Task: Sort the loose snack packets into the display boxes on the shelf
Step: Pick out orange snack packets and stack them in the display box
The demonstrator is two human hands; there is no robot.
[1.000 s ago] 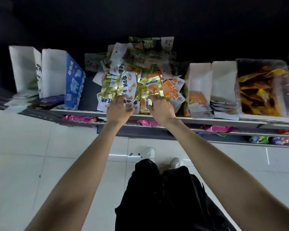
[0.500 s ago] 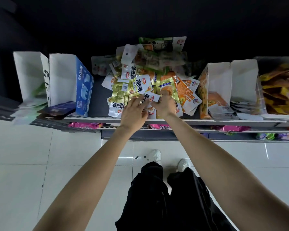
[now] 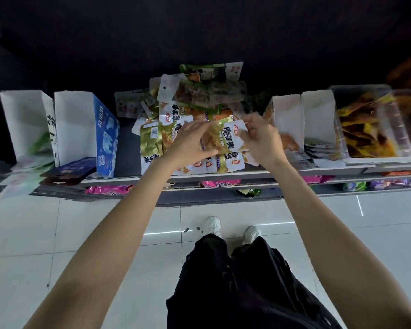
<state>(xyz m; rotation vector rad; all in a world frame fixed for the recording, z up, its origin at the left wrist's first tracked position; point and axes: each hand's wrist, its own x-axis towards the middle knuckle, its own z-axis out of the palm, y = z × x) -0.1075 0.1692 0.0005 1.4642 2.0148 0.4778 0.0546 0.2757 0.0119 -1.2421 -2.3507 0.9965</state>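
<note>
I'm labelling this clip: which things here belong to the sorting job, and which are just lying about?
Job:
- gold packet, pinched by right hand
- left hand
- loose packet pile
- white display boxes
- blue display box

Lying about:
- clear bin
- pink packets on the lower shelf

Dim, black above the shelf (image 3: pixel 247 173); floor (image 3: pixel 33 229) glares (wide-angle bending at edges).

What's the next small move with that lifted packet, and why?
Probably carry the gold-and-white foil snack packet, pinched by the right hand with the left hand at its other end, to a white cardboard display box just right: it's lifted off the loose pile.
</note>
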